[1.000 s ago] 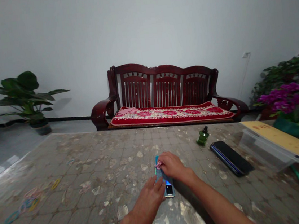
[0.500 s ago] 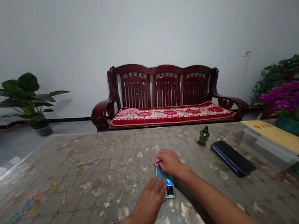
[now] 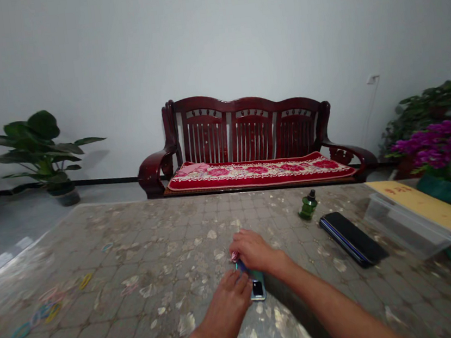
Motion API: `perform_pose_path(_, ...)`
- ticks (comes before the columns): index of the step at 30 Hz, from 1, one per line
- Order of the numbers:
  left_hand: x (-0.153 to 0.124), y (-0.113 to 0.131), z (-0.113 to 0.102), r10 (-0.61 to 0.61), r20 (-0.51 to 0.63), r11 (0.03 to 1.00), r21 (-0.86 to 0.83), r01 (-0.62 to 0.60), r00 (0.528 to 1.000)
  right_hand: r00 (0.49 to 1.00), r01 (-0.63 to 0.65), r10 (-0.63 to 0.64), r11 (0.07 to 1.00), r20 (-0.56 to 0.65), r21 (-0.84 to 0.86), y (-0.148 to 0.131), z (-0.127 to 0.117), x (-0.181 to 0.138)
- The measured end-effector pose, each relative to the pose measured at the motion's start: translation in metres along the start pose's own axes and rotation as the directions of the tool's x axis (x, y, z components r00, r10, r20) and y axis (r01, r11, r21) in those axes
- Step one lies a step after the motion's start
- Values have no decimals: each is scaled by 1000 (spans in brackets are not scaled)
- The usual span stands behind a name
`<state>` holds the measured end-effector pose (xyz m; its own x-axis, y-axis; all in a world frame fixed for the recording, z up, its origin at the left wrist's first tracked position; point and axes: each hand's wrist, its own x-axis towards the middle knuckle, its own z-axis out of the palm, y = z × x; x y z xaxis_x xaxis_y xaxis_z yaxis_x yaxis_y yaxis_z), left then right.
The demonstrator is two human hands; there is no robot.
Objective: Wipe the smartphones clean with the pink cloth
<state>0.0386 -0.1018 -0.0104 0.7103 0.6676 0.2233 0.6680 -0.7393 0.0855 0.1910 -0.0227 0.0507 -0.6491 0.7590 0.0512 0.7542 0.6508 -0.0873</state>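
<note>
Our right hand (image 3: 252,249), pinching pink cloth (image 3: 234,257), nears our left hand (image 3: 230,301), grip unclear; the glossy blue phone (image 3: 258,285) is half-hidden under our fingers.

A: Operator hardware?
B: Left hand (image 3: 230,290), left side of the phone (image 3: 258,291): ungloved, bare wrist, knuckles visible across the back.
A: Right?
B: Right hand (image 3: 253,249), at the phone's far end: ungloved, rounded back, fingertips partly hidden.
A: Forearms?
B: Left forearm (image 3: 201,337) near-left of phone, right forearm (image 3: 322,301) near-right. Both uncovered to frame edge, widening away from the wrist.
A: Nails?
B: Too small to tell.
</note>
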Motion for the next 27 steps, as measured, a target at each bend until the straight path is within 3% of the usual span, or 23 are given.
perform_pose_path(4,-2,2,6,-24,68,999,23,22,997,999,5,-2,996,34,-86,4,-7,17)
perform_pose_path(9,-3,5,7,-62,128,998,22,59,990,979,-202,203,974,-2,-99,21,-8,25)
perform_pose_path(20,-3,5,4,-67,148,998,-11,69,987,909,-412,409,910,-81,-36,34,2,-22)
perform_pose_path(27,-3,3,6,-57,135,998,1,58,989,929,-320,342,935,-145,155,17,13,-45)
